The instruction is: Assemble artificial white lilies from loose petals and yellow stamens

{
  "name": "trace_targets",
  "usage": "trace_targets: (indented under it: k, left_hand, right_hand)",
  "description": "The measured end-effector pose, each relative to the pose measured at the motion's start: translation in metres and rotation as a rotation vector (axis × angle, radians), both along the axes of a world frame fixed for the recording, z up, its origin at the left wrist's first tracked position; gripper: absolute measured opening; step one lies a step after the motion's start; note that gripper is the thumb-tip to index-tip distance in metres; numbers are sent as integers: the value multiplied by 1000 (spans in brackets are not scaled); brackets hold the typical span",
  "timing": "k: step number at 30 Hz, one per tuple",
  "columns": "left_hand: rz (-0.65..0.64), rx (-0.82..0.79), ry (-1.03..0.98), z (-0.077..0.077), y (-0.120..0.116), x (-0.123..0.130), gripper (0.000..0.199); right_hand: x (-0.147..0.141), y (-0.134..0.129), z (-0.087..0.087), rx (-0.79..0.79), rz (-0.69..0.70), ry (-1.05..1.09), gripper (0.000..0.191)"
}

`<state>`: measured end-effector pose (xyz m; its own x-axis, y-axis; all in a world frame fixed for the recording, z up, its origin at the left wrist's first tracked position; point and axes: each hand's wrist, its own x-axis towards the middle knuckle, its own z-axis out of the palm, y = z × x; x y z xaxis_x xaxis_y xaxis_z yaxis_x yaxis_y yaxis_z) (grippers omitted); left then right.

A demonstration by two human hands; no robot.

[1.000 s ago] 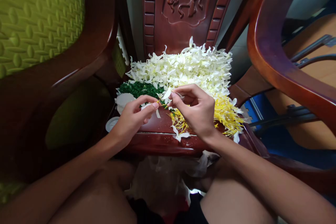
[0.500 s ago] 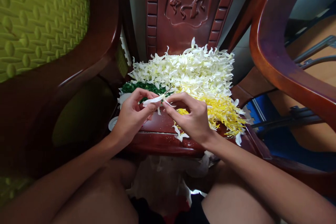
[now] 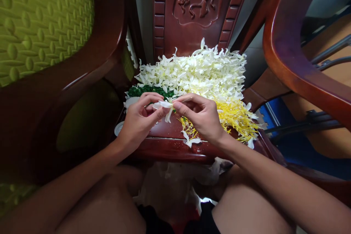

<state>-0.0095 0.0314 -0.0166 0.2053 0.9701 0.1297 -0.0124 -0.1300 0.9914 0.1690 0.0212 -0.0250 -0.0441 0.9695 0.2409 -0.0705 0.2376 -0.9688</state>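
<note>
Between my fingertips, above the front of a dark red wooden chair seat (image 3: pixel 164 133), is a white flower (image 3: pixel 168 116) with narrow petals. My left hand (image 3: pixel 138 119) pinches it by the petals on one side. Thumb and index finger of my right hand (image 3: pixel 201 117) are closed on its middle; what exactly they grip there is hidden. Behind my hands lies a heap of white flowers (image 3: pixel 200 71). Thin yellow strands (image 3: pixel 238 119) are piled to the right, and small green pieces (image 3: pixel 150 90) to the left. One loose white flower (image 3: pixel 189 140) rests at the seat's front edge.
A carved chair back (image 3: pixel 192 33) rises behind the heap. Curved wooden armrests flank the seat, the right one (image 3: pixel 285 65) close to my arm. A small white round thing (image 3: pixel 118 128) is at the seat's left edge. Translucent plastic (image 3: pixel 164 184) hangs below, between my knees.
The white flower has turned between my fingers, and its petals now spread and point downward more. My right fingers have moved slightly left, close against my left fingertips.
</note>
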Motion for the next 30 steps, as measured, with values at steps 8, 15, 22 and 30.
trace_targets:
  k: [8, 15, 22, 30]
  left_hand:
    - [-40, -91, -91, 2, -2, 2, 23]
    - [-29, -101, -165, 5, -2, 4, 16]
    - [-22, -105, -201, 3, -3, 3, 20]
    - [-35, -139, -301, 8, -4, 3, 25]
  right_hand:
    - [1, -1, -1, -26, -7, 19, 24]
    - [-2, -1, -1, -34, -15, 55, 25]
    - [-6, -3, 0, -75, -29, 54, 30]
    - [-6, -2, 0, -71, -27, 56, 32]
